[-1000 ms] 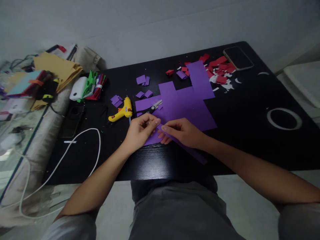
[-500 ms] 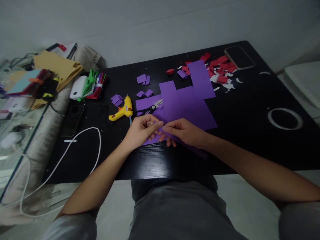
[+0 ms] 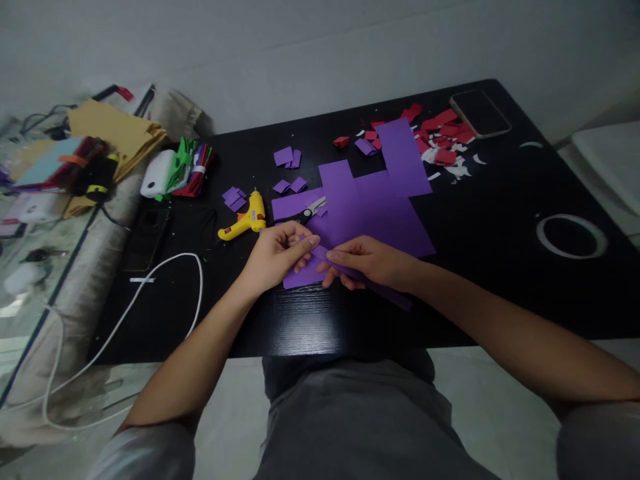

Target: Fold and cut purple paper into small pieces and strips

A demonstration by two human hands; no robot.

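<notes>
A narrow purple paper strip (image 3: 320, 253) stretches between my hands, above the near part of the table. My left hand (image 3: 280, 257) pinches one end between thumb and fingers. My right hand (image 3: 367, 261) grips it farther along, and the rest of the strip trails out below that hand to the right. Just beyond my fingers lie larger purple paper sheets (image 3: 377, 217). Black-handled scissors (image 3: 311, 211) rest on the paper, their blades partly open. A yellow glue gun (image 3: 247, 219) lies beyond my left hand.
Small purple paper pieces (image 3: 234, 198) lie in groups at the back. Red paper scraps (image 3: 440, 137) and a phone (image 3: 480, 112) are at the back right, a tape ring (image 3: 571, 237) at the right. A white cable (image 3: 200, 287) loops across the left side.
My hands have drawn slightly apart, the left one shifting a little left, so more of the purple strip shows between them. The things on the table stay where they were.
</notes>
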